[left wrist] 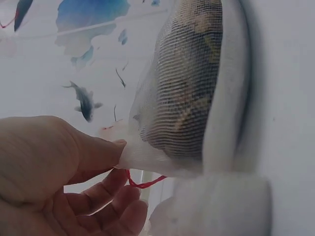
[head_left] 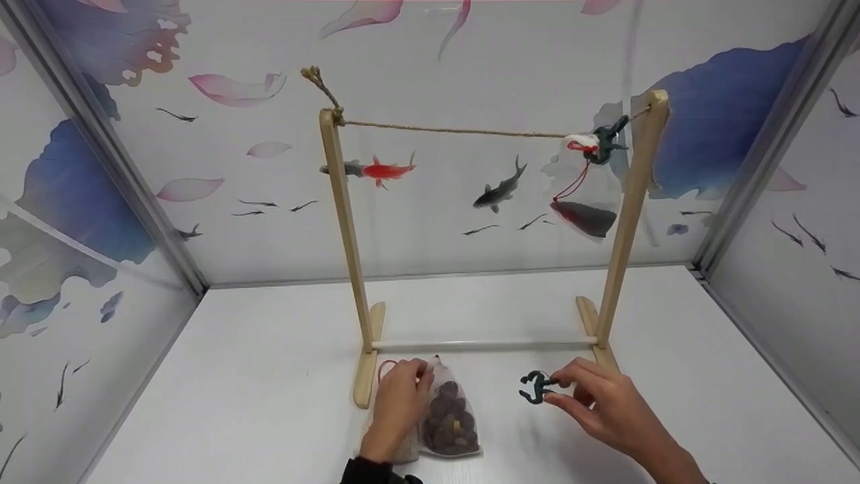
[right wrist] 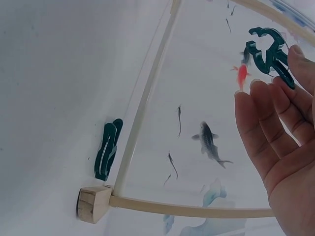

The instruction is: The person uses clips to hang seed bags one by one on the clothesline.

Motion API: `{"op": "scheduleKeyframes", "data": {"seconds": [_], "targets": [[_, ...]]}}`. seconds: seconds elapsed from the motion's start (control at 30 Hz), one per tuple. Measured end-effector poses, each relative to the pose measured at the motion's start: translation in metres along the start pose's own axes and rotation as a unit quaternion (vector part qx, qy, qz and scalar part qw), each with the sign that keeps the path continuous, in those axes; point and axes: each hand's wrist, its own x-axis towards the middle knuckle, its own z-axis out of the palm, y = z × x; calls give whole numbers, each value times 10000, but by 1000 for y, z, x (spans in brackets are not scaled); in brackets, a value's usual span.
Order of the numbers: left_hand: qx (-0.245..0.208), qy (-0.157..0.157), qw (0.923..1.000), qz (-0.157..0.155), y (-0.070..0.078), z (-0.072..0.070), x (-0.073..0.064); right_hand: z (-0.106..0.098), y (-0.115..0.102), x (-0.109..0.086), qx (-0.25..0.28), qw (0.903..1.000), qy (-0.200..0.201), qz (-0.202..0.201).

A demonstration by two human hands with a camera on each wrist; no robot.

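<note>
My left hand (head_left: 400,407) pinches the top of a white mesh drawstring bag (head_left: 451,423) filled with dark round pieces, which stands on the table. A red cord (left wrist: 145,184) hangs by those fingertips in the left wrist view. Under and beside that hand lies a second pale bag (head_left: 408,449), mostly covered. My right hand (head_left: 605,403) holds a dark green plastic clip (head_left: 539,387) by its handles between thumb and fingers; the clip's mouth is spread and faces left, toward the bags. Nothing is between its prongs.
A wooden frame (head_left: 621,235) with a twine line (head_left: 457,130) stands behind the hands. At the line's right end, a green clip (head_left: 608,142) hangs a bag (head_left: 588,218) with red cord. Another green clip (right wrist: 108,150) lies near the frame's wooden foot (right wrist: 93,205).
</note>
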Motion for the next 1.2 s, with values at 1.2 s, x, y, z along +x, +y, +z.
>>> {"op": "scheduleKeyframes", "data": {"seconds": [1.2], "targets": [[-992,-1382,9851,-248,24,-9,0,0,6,-2,-237,9977,302,-562]]}}
